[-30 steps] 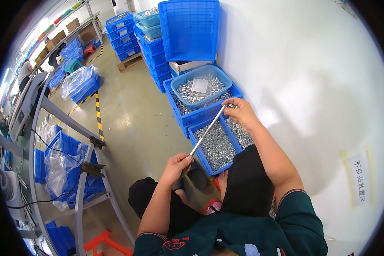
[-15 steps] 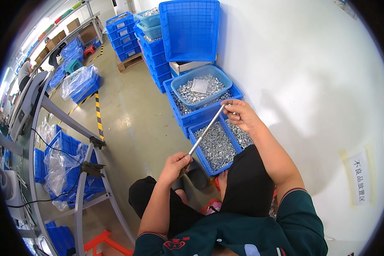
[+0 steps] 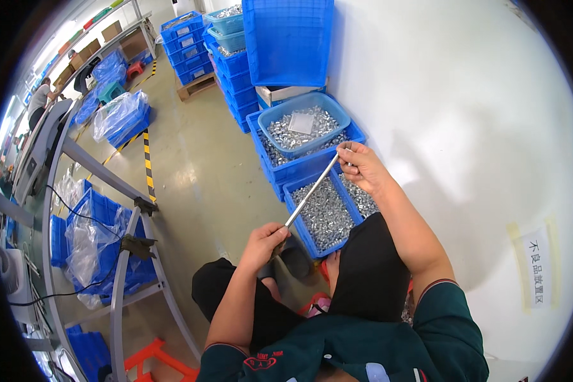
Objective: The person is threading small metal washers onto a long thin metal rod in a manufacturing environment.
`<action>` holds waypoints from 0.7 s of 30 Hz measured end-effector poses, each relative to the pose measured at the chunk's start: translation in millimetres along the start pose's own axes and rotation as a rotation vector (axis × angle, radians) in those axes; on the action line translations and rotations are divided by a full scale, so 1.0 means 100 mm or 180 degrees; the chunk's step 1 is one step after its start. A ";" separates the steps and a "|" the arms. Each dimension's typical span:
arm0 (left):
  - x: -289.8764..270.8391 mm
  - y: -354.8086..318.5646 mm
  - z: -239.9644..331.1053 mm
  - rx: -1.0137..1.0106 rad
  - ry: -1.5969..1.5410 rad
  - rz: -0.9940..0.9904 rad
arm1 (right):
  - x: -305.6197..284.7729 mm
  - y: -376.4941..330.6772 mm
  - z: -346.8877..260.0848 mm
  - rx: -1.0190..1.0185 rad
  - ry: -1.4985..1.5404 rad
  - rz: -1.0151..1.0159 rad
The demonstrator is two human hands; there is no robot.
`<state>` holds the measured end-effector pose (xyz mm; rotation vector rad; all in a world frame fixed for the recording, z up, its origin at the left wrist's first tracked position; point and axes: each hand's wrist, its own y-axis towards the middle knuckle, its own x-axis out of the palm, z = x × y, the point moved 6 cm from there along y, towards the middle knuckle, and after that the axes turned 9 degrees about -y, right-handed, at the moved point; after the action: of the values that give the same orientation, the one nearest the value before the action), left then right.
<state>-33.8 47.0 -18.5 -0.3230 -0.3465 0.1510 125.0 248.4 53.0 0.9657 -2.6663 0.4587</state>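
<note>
A long thin metal rod (image 3: 312,191) runs between my two hands, slanting up to the right. My left hand (image 3: 264,240) grips its lower end near my knee. My right hand (image 3: 361,167) pinches its upper end above a blue crate (image 3: 297,207) filled with several small silvery metal parts. Behind it a second blue crate (image 3: 299,167) holds a light blue basin (image 3: 280,116) of the same parts with a small clear bag on top.
Stacked blue crates (image 3: 235,63) and an upright blue lid (image 3: 288,39) stand at the white wall. A grey metal frame (image 3: 130,254) with bagged blue bins is at left. Yellow-black floor tape (image 3: 148,162) crosses the floor. Another person (image 3: 41,99) works far left.
My right hand has moved slightly left and down along the rod's upper end; my left hand and the rod stay almost in place.
</note>
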 end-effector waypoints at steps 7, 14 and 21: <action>0.11 0.12 -0.03 0.0019 -0.0095 -0.0015 | 0.24 -0.05 0.26 0.0724 -0.0922 -0.0347; 0.16 0.25 0.06 0.0407 -0.0262 -0.0056 | 0.18 -0.10 0.27 0.1096 -0.1004 -0.0580; 0.08 0.23 0.01 0.0396 0.0065 -0.0012 | -0.09 -0.04 0.19 0.0996 0.0501 -0.0164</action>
<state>-28.4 70.1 -23.1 -0.2009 -0.3161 0.1647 131.5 243.7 32.8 1.0308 -2.4674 0.9208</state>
